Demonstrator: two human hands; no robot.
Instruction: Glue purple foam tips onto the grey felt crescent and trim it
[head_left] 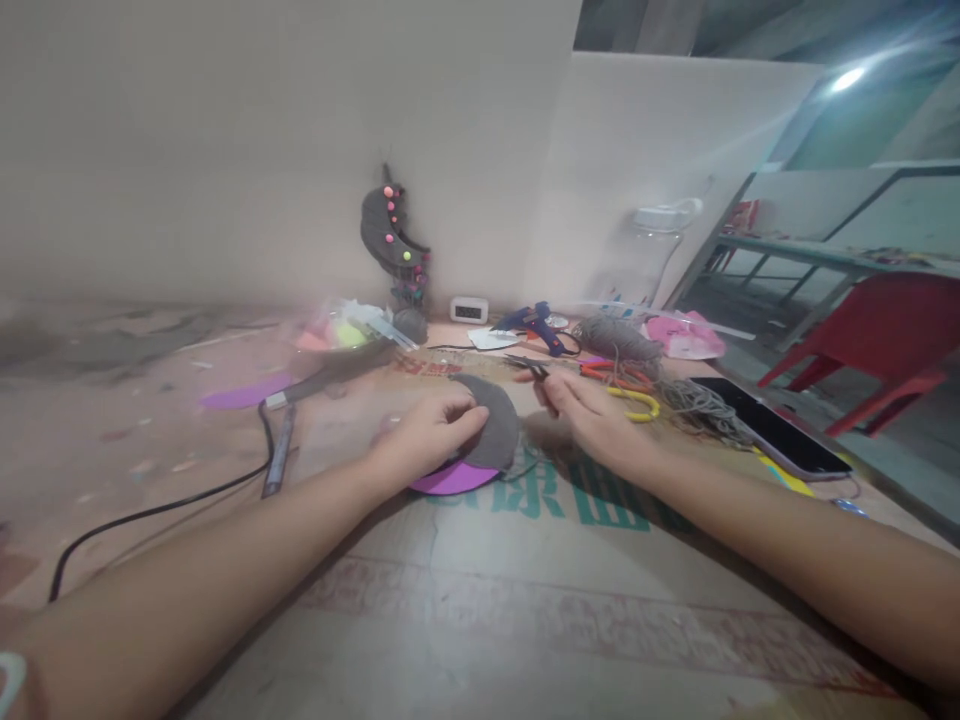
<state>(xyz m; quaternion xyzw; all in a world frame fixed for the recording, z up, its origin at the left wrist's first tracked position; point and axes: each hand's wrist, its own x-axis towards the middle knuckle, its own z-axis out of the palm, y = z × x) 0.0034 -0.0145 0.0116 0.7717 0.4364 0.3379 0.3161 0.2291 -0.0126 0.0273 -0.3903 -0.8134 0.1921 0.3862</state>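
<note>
My left hand (427,432) pinches the edge of a grey felt crescent (496,425) that lies partly over a purple foam disc (454,478) on the cardboard-covered table (525,600). My right hand (589,408) is closed around small black scissors (529,367), whose blades point left toward the top of the grey piece. Both forearms reach in from the bottom corners.
A blue glue gun (536,325), a small white clock (469,310), grey yarn (622,340), orange and yellow-handled scissors (634,395), a phone (772,425), a pink pouch (686,335) and a bowl of bright bits (337,335) lie around. A black cable (187,495) runs left. A red chair (877,340) stands right.
</note>
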